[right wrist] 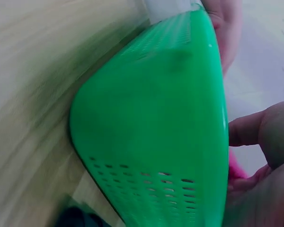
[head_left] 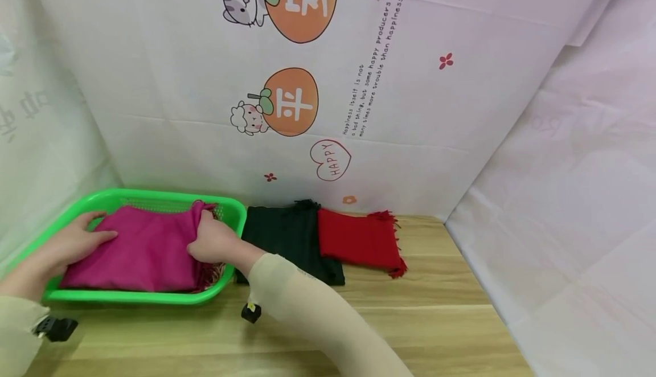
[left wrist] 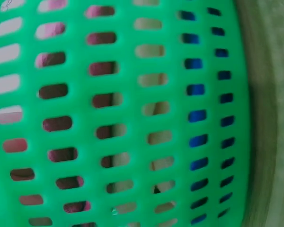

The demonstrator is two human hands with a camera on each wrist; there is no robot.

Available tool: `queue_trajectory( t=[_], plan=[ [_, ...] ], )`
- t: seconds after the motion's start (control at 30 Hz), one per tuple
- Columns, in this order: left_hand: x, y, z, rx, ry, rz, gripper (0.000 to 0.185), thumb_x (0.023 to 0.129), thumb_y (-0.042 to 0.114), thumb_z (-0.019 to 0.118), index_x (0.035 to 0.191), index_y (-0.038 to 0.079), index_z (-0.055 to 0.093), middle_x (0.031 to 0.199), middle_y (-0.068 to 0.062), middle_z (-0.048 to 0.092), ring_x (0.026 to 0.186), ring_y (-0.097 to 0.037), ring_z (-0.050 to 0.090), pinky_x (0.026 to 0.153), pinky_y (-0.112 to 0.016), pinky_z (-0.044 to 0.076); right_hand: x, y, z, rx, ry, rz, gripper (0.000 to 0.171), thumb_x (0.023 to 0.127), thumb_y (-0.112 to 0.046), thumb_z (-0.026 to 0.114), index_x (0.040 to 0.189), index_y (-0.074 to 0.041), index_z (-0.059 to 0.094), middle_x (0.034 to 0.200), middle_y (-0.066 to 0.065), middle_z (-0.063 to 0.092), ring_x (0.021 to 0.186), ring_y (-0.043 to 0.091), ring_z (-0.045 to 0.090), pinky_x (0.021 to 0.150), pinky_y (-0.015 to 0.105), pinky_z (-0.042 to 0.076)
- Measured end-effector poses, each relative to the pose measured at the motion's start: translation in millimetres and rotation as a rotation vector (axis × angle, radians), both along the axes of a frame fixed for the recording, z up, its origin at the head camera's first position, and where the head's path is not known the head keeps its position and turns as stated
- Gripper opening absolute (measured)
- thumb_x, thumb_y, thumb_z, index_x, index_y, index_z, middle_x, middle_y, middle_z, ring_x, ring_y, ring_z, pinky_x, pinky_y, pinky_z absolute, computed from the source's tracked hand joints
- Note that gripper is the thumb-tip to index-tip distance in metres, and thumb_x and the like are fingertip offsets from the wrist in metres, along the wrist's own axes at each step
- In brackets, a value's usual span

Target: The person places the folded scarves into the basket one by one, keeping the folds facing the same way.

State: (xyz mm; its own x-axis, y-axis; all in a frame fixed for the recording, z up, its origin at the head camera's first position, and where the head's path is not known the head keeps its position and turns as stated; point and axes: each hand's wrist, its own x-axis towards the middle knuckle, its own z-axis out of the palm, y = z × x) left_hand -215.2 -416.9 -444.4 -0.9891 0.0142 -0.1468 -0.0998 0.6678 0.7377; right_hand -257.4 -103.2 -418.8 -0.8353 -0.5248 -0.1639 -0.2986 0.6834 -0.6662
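A folded magenta scarf [head_left: 146, 246] with a fringed end lies in a green plastic basket [head_left: 138, 297]. My left hand [head_left: 77, 243] rests at the scarf's left side, thumb and fingers spread. At the opposite end, my right hand [head_left: 215, 240] pinches the scarf near its fringe, where the cloth bunches up by the fingers. Through the slots of the basket wall [left wrist: 128, 90], the left wrist view shows bits of magenta. The right wrist view has the basket's outside [right wrist: 151, 99] in front, with my right hand [right wrist: 270, 156] beyond the rim.
Right of the basket lies a folded dark green scarf [head_left: 279, 234], partly behind my right forearm. A folded red scarf [head_left: 359, 240] with fringes overlaps its edge. All stand on a wood-grain table [head_left: 435, 308], with printed white cloth walls [head_left: 400, 103] behind and at both sides.
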Motion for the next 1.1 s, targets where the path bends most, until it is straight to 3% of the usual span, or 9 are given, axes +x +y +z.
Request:
queue_trajectory(
  t=[0.1,0.17,0.23,0.43,0.57,0.7,0.9,1.1],
  plan=[
    [1.7,2,-2.6,-0.106,0.086,0.001,0.087,0.119,0.034,0.051,0.166,-0.017,-0.001,0.160,-0.058,0.012,0.137,-0.077,0.034,0.105,-0.079,0.043,5.7,-1,0.0,0.186,0.114,0.003,0.092,0.108,-0.033,0.072,0.178,-0.013,0.017,0.122,0.004,0.077,0.077,0.010,0.068,0.060,0.025,0.052],
    [2.3,3,-3.3,-0.178,0.136,-0.001,0.089,0.117,0.036,0.056,0.168,-0.016,0.003,0.159,-0.058,0.016,0.138,-0.081,0.026,0.107,-0.086,0.033,9.7,0,-1.2,0.271,0.190,0.009,0.096,0.106,-0.046,0.075,0.178,-0.014,0.020,0.151,0.003,0.065,0.105,0.009,0.071,0.073,0.023,0.057],
    [2.7,5,-3.6,-0.250,0.178,-0.015,0.090,0.115,0.037,0.060,0.168,-0.016,0.010,0.157,-0.058,0.023,0.137,-0.080,0.029,0.106,-0.086,0.033,14.3,1,-2.9,0.332,0.261,0.005,0.099,0.102,-0.059,0.075,0.176,-0.016,0.026,0.169,0.000,0.045,0.133,0.012,0.062,0.086,0.024,0.059],
    [6.6,14,-2.4,-0.413,0.236,-0.054,0.096,0.107,0.041,0.074,0.167,-0.013,0.023,0.143,-0.062,0.038,0.125,-0.080,0.044,0.098,-0.085,0.043,22.0,4,-7.9,0.446,0.420,0.026,0.113,0.091,-0.084,0.069,0.176,-0.022,0.029,0.175,0.000,0.033,0.155,0.017,0.040,0.105,0.025,0.054],
    [10.4,16,-4.5,-0.440,0.232,-0.066,0.099,0.105,0.046,0.077,0.167,-0.011,0.026,0.137,-0.065,0.037,0.121,-0.078,0.041,0.091,-0.086,0.045,21.2,5,-11.1,0.490,0.473,0.082,0.120,0.087,-0.092,0.064,0.178,-0.025,0.024,0.182,0.001,0.019,0.168,0.022,0.019,0.129,0.033,0.035],
    [15.5,17,-8.9,-0.418,0.216,-0.125,0.102,0.101,0.047,0.081,0.166,-0.012,0.030,0.137,-0.063,0.030,0.126,-0.074,0.034,0.091,-0.086,0.044,20.1,4,-14.6,0.563,0.513,0.141,0.123,0.085,-0.096,0.059,0.180,-0.031,0.017,0.186,0.000,0.005,0.172,0.025,0.002,0.136,0.040,0.020],
    [22.0,20,-17.1,-0.399,0.242,-0.206,0.103,0.092,0.044,0.090,0.164,-0.007,0.037,0.152,-0.060,0.016,0.135,-0.079,0.025,0.095,-0.092,0.038,20.0,1,-18.1,0.639,0.522,0.210,0.122,0.085,-0.099,0.052,0.180,-0.035,0.012,0.187,-0.006,0.003,0.172,0.021,-0.005,0.138,0.039,0.012],
    [25.5,20,-21.7,-0.391,0.269,-0.241,0.104,0.085,0.040,0.097,0.162,-0.004,0.043,0.160,-0.057,0.007,0.136,-0.082,0.025,0.095,-0.094,0.038,20.3,1,-22.2,0.659,0.530,0.254,0.124,0.085,-0.099,0.053,0.180,-0.035,0.007,0.187,-0.005,0.004,0.172,0.020,-0.001,0.137,0.037,0.014]
  ],
)
